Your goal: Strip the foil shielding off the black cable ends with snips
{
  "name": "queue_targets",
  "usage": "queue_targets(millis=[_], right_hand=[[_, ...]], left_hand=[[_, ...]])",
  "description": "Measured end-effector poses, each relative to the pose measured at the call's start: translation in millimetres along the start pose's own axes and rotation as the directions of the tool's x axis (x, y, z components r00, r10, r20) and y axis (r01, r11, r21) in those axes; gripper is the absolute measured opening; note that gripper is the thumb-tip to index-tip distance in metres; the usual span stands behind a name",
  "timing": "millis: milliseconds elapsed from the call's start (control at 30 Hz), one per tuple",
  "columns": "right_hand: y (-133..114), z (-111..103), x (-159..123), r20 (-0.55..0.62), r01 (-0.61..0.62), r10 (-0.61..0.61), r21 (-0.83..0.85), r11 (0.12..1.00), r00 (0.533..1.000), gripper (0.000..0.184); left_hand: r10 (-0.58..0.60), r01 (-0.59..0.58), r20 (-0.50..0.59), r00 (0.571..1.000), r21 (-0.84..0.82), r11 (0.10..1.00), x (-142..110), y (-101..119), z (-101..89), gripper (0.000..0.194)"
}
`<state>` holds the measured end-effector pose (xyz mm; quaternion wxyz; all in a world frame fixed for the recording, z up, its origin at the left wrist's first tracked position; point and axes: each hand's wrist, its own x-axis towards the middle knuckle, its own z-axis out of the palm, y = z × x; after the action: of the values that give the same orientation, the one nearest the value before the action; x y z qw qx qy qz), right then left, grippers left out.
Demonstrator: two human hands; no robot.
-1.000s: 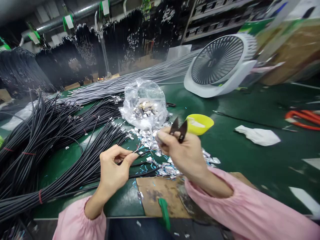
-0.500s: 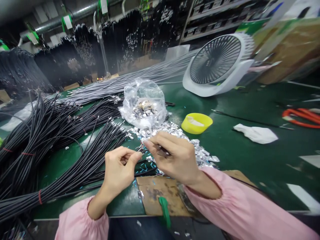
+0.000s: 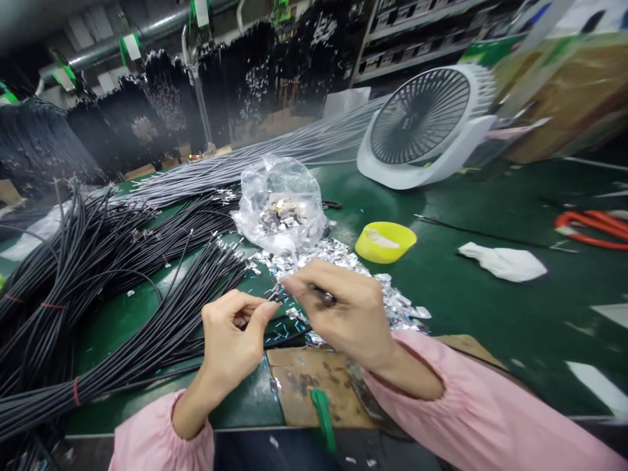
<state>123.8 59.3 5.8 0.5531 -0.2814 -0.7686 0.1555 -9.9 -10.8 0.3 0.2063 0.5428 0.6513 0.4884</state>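
My left hand [image 3: 230, 333] pinches the end of a thin black cable [image 3: 287, 337] between thumb and fingers, just above the green table [image 3: 471, 307]. My right hand [image 3: 343, 307] is closed around small black snips [image 3: 321, 297], mostly hidden in the fist, with the tip turned toward the cable end at the left fingertips. Both hands meet over a heap of silver foil scraps [image 3: 343, 261]. A worn cardboard pad [image 3: 314, 386] lies under them at the table's near edge.
Big bundles of black cables [image 3: 98, 281] cover the left side. Behind the hands sit a clear plastic bag of small metal parts [image 3: 282, 209], a yellow bowl [image 3: 385, 242], a white fan [image 3: 426, 124], a white rag [image 3: 503, 261] and orange-handled scissors [image 3: 593, 229].
My right hand dropped from holding the snips raised with the blades up and moved left to the cable end; the snips are now tucked in the fist. My left hand stayed put.
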Motion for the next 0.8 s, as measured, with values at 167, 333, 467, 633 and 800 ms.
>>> queue_targets(millis=[167, 333, 467, 633, 800], right_hand=[[-2.9, -2.9, 4.9, -0.060, -0.147, 0.152, 0.086, 0.985, 0.986, 0.024], [-8.7, -0.8, 4.9, 0.076, -0.104, 0.094, 0.130, 0.986, 0.993, 0.016], [-7.5, -0.4, 3.6, 0.090, -0.112, 0.101, 0.130, 0.985, 0.991, 0.014], [-6.6, 0.6, 4.0, 0.091, -0.172, 0.160, 0.154, 0.973, 0.983, 0.015], [-7.5, 2.1, 6.1, 0.324, -0.410, 0.315, 0.289, 0.865, 0.892, 0.017]], left_hand=[[-0.002, 0.001, -0.080, 0.997, -0.015, 1.000, 0.5, 0.2, -3.3, 0.021], [0.059, -0.056, -0.099, 0.993, 0.030, 0.998, -0.3, -1.2, -3.1, 0.019], [0.074, -0.072, -0.089, 0.993, 0.031, 0.997, -1.0, -2.1, -2.1, 0.018], [0.025, -0.026, -0.079, 0.997, -0.013, 1.000, -1.2, -2.4, -0.7, 0.020], [-0.064, 0.057, -0.042, 0.997, -0.155, 0.986, 1.5, 0.8, -4.3, 0.019]])
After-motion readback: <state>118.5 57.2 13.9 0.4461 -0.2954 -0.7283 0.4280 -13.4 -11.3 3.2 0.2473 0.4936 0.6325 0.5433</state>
